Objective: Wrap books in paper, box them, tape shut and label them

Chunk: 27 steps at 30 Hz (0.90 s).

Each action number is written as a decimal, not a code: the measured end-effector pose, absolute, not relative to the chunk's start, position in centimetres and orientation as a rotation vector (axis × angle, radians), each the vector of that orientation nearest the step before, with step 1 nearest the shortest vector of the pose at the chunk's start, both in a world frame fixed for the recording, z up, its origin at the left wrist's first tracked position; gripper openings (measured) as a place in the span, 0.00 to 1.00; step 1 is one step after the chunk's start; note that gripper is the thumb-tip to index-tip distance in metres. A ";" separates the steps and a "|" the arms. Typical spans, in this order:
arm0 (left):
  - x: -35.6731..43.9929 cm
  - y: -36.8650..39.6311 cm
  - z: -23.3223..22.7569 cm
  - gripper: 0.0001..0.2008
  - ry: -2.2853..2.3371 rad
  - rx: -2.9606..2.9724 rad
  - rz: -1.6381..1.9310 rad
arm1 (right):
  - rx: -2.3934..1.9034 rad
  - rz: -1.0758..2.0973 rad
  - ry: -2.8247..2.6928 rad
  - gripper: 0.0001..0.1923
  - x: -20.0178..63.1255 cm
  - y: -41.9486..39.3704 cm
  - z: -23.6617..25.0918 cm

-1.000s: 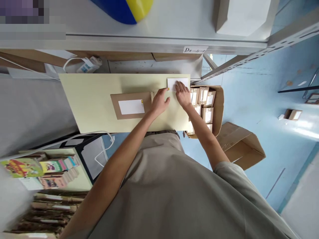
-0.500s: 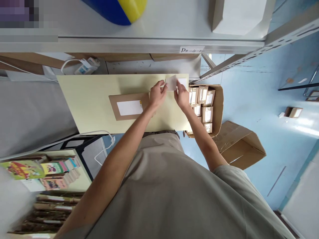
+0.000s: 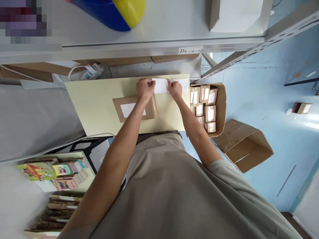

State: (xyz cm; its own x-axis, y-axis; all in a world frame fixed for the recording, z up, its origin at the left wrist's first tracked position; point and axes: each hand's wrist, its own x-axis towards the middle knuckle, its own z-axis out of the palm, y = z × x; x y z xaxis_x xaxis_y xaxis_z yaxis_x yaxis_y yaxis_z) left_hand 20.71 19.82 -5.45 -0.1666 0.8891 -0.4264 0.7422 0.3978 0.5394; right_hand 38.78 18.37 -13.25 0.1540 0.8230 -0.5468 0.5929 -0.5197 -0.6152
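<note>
A person at a pale yellow worktop holds a white label stretched between both hands. The left hand pinches the label's left edge with curled fingers, and the right hand pinches its right edge, so the slip hangs flat between them, just above the far side of the worktop. Just beyond the right hand, more white label stock lies on the worktop, partly hidden by that hand.

Directly below the left hand sits a flat brown cardboard parcel bearing a white label of its own; the left forearm crosses over its right part. To the right of the right hand, off the worktop's edge, an open carton stands on the blue floor, filled with small brown boxes, each carrying a white sticker. Nearer the person and further right, a second, empty-looking brown carton lies tilted on the floor.

Beyond both hands runs a grey metal shelf, a small tag fixed to its front edge. To the far left of the left hand, a white cable and charger rest at the back of the worktop. Below the left arm, stacks of colourful books sit on a lower surface.
</note>
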 end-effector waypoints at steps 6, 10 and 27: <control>20.8 19.2 -5.1 0.14 1.971 1.420 0.249 | -2.307 1.274 -1.265 0.32 38.2 19.0 -14.0; 20.8 19.4 -5.5 0.16 1.976 1.411 0.271 | -2.335 1.267 -1.271 0.29 38.2 19.3 -14.1; 20.7 18.0 -5.6 0.15 1.932 1.395 0.535 | -2.348 1.313 -1.262 0.33 38.3 19.7 -14.1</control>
State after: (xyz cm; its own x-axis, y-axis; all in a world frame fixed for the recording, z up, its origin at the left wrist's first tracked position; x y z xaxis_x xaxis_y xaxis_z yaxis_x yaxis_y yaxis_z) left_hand 20.68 18.03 -5.59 -0.1895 0.9385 -0.2886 0.6564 0.3397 0.6736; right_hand 38.26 19.65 -14.14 0.2543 0.7414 -0.6210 0.5912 -0.6273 -0.5069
